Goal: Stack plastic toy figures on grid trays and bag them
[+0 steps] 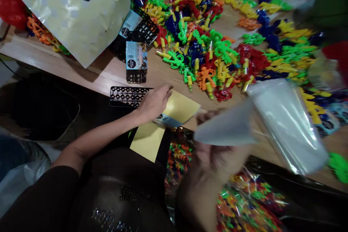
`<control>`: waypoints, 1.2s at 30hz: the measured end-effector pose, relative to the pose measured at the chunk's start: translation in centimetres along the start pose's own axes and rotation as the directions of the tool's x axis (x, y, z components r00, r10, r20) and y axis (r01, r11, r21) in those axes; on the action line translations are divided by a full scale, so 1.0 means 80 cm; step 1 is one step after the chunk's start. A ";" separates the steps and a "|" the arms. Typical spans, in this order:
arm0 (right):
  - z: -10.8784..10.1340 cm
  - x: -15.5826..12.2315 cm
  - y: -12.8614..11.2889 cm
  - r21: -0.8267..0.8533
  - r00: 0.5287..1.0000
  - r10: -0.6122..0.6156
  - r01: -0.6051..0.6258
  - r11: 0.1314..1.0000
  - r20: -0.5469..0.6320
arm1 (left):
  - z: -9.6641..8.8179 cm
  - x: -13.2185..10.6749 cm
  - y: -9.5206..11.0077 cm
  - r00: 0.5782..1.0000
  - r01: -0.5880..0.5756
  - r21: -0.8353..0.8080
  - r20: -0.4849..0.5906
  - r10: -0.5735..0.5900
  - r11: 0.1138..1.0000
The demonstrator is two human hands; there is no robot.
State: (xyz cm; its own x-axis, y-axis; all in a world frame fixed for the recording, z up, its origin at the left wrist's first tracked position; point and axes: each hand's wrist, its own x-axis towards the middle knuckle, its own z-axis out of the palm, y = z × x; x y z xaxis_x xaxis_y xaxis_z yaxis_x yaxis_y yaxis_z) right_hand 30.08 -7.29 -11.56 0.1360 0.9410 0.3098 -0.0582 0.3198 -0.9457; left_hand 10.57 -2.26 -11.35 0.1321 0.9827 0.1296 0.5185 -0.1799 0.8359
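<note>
My left hand (pixel 154 102) rests on a yellow card (pixel 181 108) at the near edge of the wooden table (pixel 67 66), with fingers curled down on the card and a small printed label under it. My right hand (pixel 217 152) is blurred by motion and grips a clear plastic bag (pixel 282 127) held above the table edge. A second yellow sheet (pixel 148 141) hangs over my lap below the left hand.
A big heap of coloured plastic toy pieces (pixel 212 43) covers the far table. Black plastic grids (pixel 126 96) and a labelled packet (pixel 136 61) lie left of my hand. A sticker sheet (pixel 73 11) lies at top left. Bagged toys (pixel 244 203) sit near my lap.
</note>
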 end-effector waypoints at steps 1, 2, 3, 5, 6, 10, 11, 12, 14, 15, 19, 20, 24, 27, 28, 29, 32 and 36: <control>0.021 -0.002 0.010 0.112 0.992 0.063 -0.051 0.992 -0.107 | -0.003 -0.001 0.000 0.999 -0.052 0.010 0.011 0.052 0.999; 0.042 -0.003 0.021 0.151 0.983 0.137 -0.118 0.981 -0.121 | -0.010 -0.004 -0.002 0.995 -0.101 0.036 0.011 0.101 0.994; 0.060 -0.003 0.033 0.175 0.980 0.173 -0.155 0.972 -0.098 | -0.021 -0.009 -0.005 0.990 -0.145 0.079 0.012 0.144 0.986; 0.086 0.000 0.054 0.214 0.972 0.228 -0.209 0.954 -0.063 | -0.051 -0.023 -0.017 0.982 -0.189 0.199 0.030 0.187 0.961; 0.093 0.002 0.063 0.239 0.968 0.244 -0.223 0.945 -0.062 | -0.068 -0.032 -0.025 0.981 -0.195 0.268 0.067 0.184 0.944; 0.091 0.009 0.078 0.281 0.960 0.254 -0.213 0.936 -0.120 | -0.116 -0.062 -0.054 0.985 -0.104 0.448 0.173 0.028 0.888; 0.089 0.010 0.078 0.283 0.960 0.250 -0.206 0.937 -0.129 | -0.120 -0.067 -0.057 0.986 -0.087 0.453 0.168 0.011 0.888; 0.088 0.011 0.078 0.290 0.959 0.248 -0.201 0.936 -0.137 | -0.122 -0.072 -0.057 0.989 -0.077 0.434 0.146 0.014 0.897; 0.089 0.012 0.075 0.320 0.956 0.254 -0.196 0.927 -0.149 | -0.122 -0.078 -0.051 0.997 -0.061 0.324 0.062 0.044 0.944; 0.091 0.013 0.073 0.332 0.955 0.255 -0.194 0.923 -0.151 | -0.120 -0.080 -0.046 0.999 -0.047 0.232 0.002 0.048 0.972; 0.107 0.016 0.060 0.327 0.969 0.217 -0.169 0.930 -0.115 | -0.110 -0.077 -0.027 0.980 0.080 -0.282 -0.152 -0.127 0.956; 0.112 0.017 0.056 0.315 0.973 0.204 -0.162 0.935 -0.106 | -0.107 -0.075 -0.024 0.972 0.130 -0.420 -0.124 -0.198 0.898; 0.134 0.020 0.038 0.226 0.974 0.197 -0.168 0.959 -0.111 | -0.088 -0.074 -0.015 0.933 0.296 -0.789 0.118 -0.340 0.539; 0.144 0.023 0.032 0.183 0.974 0.186 -0.160 0.970 -0.132 | -0.076 -0.078 -0.008 0.945 0.252 -0.869 0.126 -0.303 0.426; 0.146 0.023 0.031 0.175 0.974 0.179 -0.155 0.972 -0.136 | -0.073 -0.079 -0.006 0.952 0.223 -0.877 0.103 -0.287 0.426; 0.147 0.023 0.030 0.166 0.975 0.174 -0.151 0.975 -0.139 | -0.071 -0.080 -0.005 0.959 0.198 -0.880 0.083 -0.272 0.432; 0.146 0.023 0.031 0.131 0.977 0.168 -0.150 0.980 -0.134 | -0.066 -0.083 -0.005 0.967 0.174 -0.882 0.069 -0.246 0.438; 0.145 0.022 0.033 0.093 0.978 0.167 -0.156 0.983 -0.126 | -0.063 -0.085 -0.009 0.964 0.195 -0.878 0.090 -0.248 0.438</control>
State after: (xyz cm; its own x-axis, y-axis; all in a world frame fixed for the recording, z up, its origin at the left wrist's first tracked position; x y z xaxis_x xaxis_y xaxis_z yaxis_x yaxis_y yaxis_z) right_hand 18.70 -3.47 -12.39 0.2479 0.9596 0.1327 -0.1706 0.1781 -0.9691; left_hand 5.04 -8.62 -10.20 0.0749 0.9886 -0.1306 -0.4885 0.1505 0.8595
